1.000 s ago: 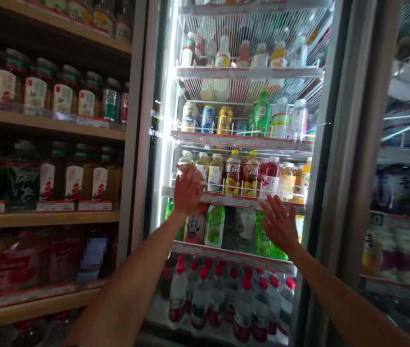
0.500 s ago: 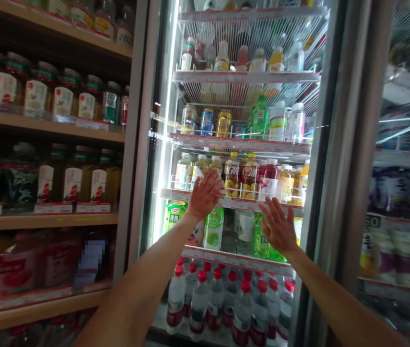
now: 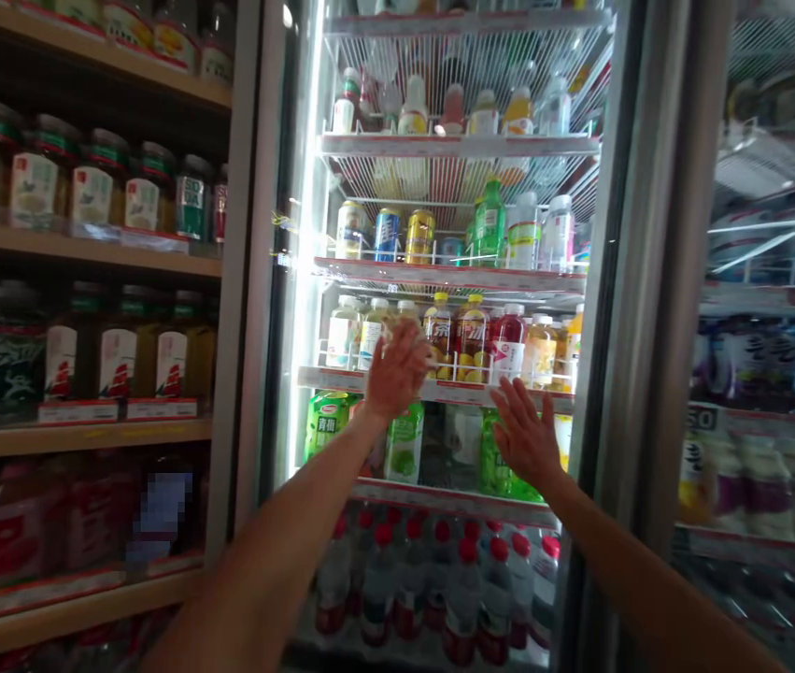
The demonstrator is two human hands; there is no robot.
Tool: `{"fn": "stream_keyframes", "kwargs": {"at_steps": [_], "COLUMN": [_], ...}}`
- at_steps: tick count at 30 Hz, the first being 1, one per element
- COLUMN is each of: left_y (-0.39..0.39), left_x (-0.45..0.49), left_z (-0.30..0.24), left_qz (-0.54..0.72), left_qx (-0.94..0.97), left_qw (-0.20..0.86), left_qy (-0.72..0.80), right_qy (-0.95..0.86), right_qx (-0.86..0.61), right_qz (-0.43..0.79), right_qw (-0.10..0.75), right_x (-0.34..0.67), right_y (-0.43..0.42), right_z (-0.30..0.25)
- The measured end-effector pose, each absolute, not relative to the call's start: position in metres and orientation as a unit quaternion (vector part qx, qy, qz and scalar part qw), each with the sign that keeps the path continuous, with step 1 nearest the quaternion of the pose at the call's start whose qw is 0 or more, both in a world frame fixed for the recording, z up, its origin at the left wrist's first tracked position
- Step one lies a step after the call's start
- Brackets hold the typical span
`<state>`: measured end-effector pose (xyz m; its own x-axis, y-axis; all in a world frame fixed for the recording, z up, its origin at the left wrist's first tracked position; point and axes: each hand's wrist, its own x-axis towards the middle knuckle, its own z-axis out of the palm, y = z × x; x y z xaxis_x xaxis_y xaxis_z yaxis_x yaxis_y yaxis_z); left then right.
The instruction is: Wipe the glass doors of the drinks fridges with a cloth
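- Left hand (image 3: 397,372): fingers over what looks like a pale cloth (image 3: 424,354); blurred, so whether gripped or merely pressed flat cannot be told.
- Right hand (image 3: 526,434): fingers spread, nothing held; contact with the glass unclear.
- Pale cloth: at the glass door (image 3: 460,432), left of the right hand.
- Progress: judged under way, cloth at mid-door; share of glass done or left cannot be told.

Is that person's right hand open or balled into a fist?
Open: the right hand has its fingers stretched out and partly spread, not curled in.
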<state>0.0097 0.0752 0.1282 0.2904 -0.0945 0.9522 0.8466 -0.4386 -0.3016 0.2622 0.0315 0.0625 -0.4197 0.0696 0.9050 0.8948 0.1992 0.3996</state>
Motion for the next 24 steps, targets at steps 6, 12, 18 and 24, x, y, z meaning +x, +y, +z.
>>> {"fn": "stream_keyframes", "kwargs": {"at_steps": [6, 12, 18, 24], "left_y": [0.081, 0.071, 0.076, 0.072], "left_x": [-0.007, 0.024, -0.022, 0.025], "left_z": [0.139, 0.124, 0.133, 0.117], "left_qz": [-0.63, -0.465, -0.608, -0.458], "left_qx": [-0.572, -0.712, -0.577, -0.716], "left_qw": [0.394, 0.48, 0.42, 0.479], "left_qy": [-0.346, -0.216, -0.349, -0.217], "right_qy": [-0.661, -0.657, -0.659, -0.659], "right_qx": [-0.366, -0.364, -0.361, -0.365], "right_qz": [-0.517, -0.527, -0.523, -0.523], "right_qw": [0.403, 0.397, 0.403, 0.398], "right_x": [0.261, 0.261, 0.261, 0.262], "right_y": [0.032, 0.032, 0.033, 0.032], "right_z": [0.062, 0.062, 0.062, 0.062]}}
